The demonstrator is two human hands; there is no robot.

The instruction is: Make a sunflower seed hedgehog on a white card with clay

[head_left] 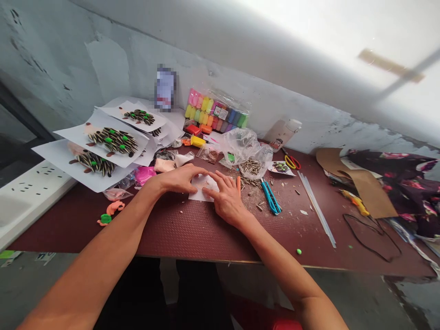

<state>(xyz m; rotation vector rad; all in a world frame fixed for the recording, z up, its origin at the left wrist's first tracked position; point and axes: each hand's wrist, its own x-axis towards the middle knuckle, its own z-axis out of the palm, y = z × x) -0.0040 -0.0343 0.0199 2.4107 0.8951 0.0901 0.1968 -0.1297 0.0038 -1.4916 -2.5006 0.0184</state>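
Note:
A small white sheet of paper [200,194] lies on the dark red table between my hands. My left hand [182,178] rests at its left and upper edge, thumb and fingers apart. On the right side of the paper, my right hand [227,195] lies with its fingers spread, fingertips touching the sheet. Whatever is beneath the fingertips is too small to make out. Right beside my right hand stands an orange stick [238,184]. Sunflower seeds [250,167] sit in a clear plastic bag [242,145] beyond it, with more seeds scattered around.
Sheets with seed hedgehogs [112,141] are stacked at the left by a power strip [29,190]. Colored clay packs [216,112] lean on the wall. Blue-handled cutters [271,197], scissors [292,162], glue sticks [318,208] and a yellow glue gun [359,204] lie rightward.

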